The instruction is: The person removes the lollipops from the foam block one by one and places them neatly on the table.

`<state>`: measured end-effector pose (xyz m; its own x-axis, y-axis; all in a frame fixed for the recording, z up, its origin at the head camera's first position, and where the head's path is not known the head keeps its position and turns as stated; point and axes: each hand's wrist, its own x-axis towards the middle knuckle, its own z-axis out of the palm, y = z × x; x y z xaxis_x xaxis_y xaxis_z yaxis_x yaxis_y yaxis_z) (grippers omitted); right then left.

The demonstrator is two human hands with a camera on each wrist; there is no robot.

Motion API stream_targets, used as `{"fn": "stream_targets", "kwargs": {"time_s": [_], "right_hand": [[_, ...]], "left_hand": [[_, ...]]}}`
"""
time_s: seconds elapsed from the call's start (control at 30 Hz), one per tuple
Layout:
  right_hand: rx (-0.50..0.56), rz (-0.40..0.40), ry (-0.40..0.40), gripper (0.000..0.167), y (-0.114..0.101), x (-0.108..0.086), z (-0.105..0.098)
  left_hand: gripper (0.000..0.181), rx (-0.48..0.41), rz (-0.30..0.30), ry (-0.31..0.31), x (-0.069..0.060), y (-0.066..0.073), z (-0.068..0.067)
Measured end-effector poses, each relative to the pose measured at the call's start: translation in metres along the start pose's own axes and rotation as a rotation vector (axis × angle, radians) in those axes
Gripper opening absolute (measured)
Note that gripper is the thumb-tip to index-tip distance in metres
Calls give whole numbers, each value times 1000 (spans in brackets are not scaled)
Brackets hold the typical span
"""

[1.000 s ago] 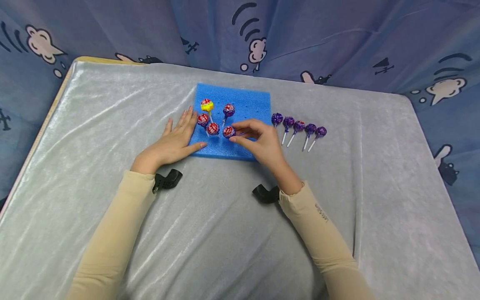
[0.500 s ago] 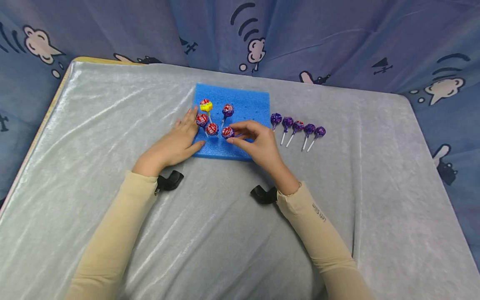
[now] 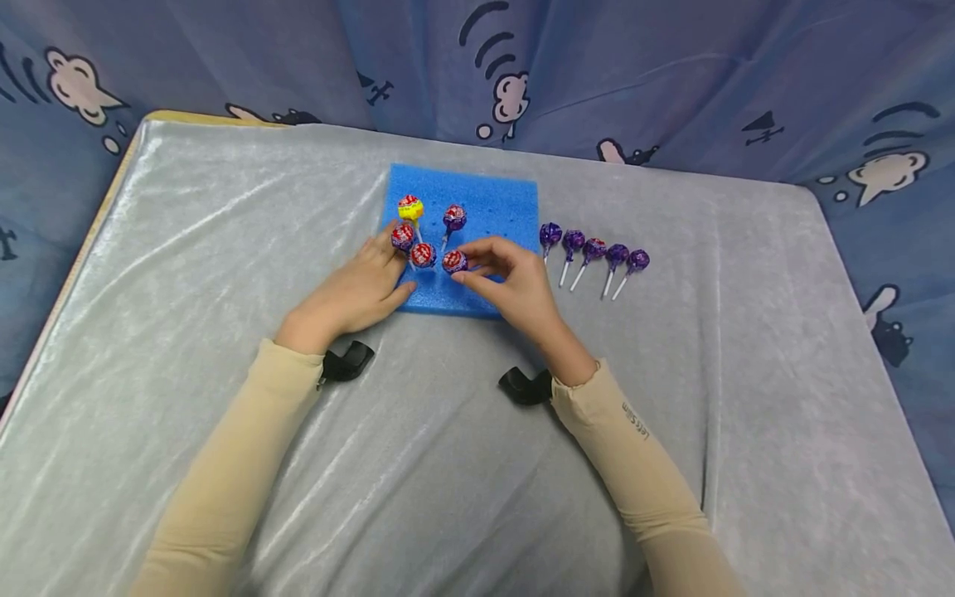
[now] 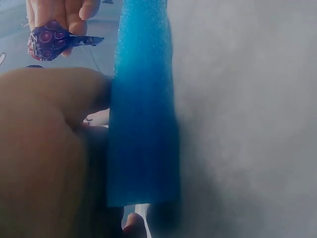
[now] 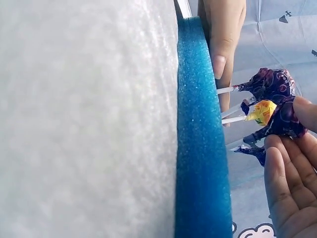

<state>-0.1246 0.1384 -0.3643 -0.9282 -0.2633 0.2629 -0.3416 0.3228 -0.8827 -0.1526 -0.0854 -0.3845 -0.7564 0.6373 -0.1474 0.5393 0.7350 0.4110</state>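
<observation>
A blue foam block lies on the table with several wrapped lollipops upright in its left part. One is yellow; the others, such as the back purple one, have purple and red wrappers. My right hand pinches a purple-and-red lollipop by its wrapped head, above the foam's front middle. Whether its stick sits in the foam cannot be told. My left hand rests at the foam's left edge, its thumb on the front corner and its fingertips partly behind lollipops.
Right of the foam, a row of wrapped lollipops lies on the grey cloth, sticks toward me. A patterned blue curtain hangs behind the table. Black wrist-worn devices project inward from my wrists.
My left hand has slid right and a little forward along the foam's left edge, and its fingers have drawn together. My right hand keeps its pinch on the lollipop, nearly still.
</observation>
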Motion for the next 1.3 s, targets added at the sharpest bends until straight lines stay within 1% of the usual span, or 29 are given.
{"fn": "stream_targets", "kwargs": {"time_s": [0.13, 0.23, 0.33, 0.43, 0.7, 0.8, 0.93, 1.07, 1.17, 1.3], "right_hand": [[46, 35, 26, 24, 0, 0, -3], [113, 75, 68, 24, 0, 1, -9], [154, 110, 112, 24, -2, 3, -17], [178, 145, 141, 25, -6, 4, -27], [192, 293, 183, 20, -16, 4, -63], [227, 325, 163, 16, -17, 3, -77], [251, 362, 109, 12, -16, 1, -92], [204, 410, 46, 11, -15, -1, -103], [154, 443, 14, 11, -13, -2, -108], [120, 481, -23, 13, -9, -3, -113]], "left_hand": [[63, -2, -8, -10, 0, 1, 1], [63, -1, -14, -8, 1, 2, 2], [62, -10, -16, -5, 1, 2, 3], [60, -24, -14, -2, 1, 0, 3], [59, -48, -9, 3, 0, -3, 4], [59, -48, -4, 6, 0, -3, 4], [61, -49, -1, 4, 0, -3, 4], [61, -52, 1, 3, 0, -4, 4], [62, -51, 3, 2, 0, -4, 4], [61, -53, 2, -3, 0, -3, 3]]}}
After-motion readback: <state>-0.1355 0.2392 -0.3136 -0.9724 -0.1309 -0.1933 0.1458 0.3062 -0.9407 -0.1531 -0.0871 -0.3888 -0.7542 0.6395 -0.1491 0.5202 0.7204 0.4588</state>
